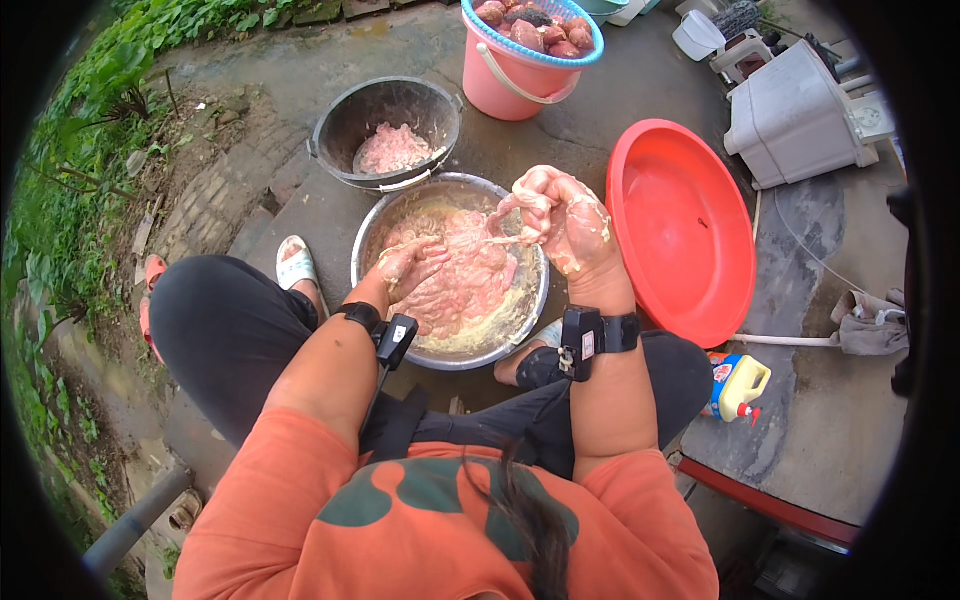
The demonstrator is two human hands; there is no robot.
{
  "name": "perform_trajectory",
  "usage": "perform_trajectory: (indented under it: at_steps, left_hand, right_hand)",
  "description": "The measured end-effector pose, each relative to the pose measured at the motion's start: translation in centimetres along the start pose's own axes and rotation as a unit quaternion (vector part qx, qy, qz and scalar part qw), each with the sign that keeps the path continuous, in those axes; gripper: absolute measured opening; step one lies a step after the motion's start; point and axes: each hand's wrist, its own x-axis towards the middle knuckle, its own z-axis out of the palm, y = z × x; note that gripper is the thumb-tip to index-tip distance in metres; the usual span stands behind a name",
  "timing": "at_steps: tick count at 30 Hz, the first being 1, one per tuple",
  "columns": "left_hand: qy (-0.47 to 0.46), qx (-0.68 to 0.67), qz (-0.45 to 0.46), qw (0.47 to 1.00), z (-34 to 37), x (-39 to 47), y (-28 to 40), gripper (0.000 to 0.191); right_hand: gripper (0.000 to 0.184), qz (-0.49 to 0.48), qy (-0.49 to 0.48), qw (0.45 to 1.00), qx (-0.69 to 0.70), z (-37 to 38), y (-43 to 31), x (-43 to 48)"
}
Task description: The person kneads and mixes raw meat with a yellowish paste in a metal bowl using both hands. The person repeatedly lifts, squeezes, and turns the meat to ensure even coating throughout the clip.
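Note:
A wide metal basin (360, 259) stands on the ground between my legs, holding a heap of pink raw casings or offal (469, 274) with pale yellow, mealy paste along its lower right side. My right hand (574, 217) is raised over the basin's right rim and grips a looped pink strand, part of which hangs toward the heap. My left hand (411, 264), smeared with paste, hovers at or touches the left of the heap, fingers apart. Behind the basin, a black bucket (330, 142) contains more of the pink pieces (394, 148).
A large red plastic tub (679, 232) leans at the right. Beyond stands a pink bucket (499, 82) topped by a blue basket of reddish tubers (529, 34). A yellow jug (739, 386) is near my right knee. A grey box (791, 116) stands far right; plants grow left.

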Motion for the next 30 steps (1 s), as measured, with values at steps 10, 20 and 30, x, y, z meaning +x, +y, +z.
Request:
perform_trajectory:
  at_steps: [10, 20, 30]
  left_hand:
    - [-0.012, -0.098, -0.113, 0.989, 2.7, 1.6, -0.9, 0.042]
    - [0.008, -0.109, 0.100, 0.989, 3.3, 2.7, 2.4, 0.030]
    - [-0.011, 0.253, 0.005, 0.967, 6.0, -0.6, 0.6, 0.016]
  right_hand:
    - [0.020, 0.046, -0.104, 0.990, -0.090, 0.7, -1.5, -2.5]
    - [0.023, 0.223, -0.218, 0.800, -0.513, -9.0, 10.5, -2.1]
    - [0.040, 0.218, 0.030, 0.962, -0.161, -10.8, 14.8, 2.1]
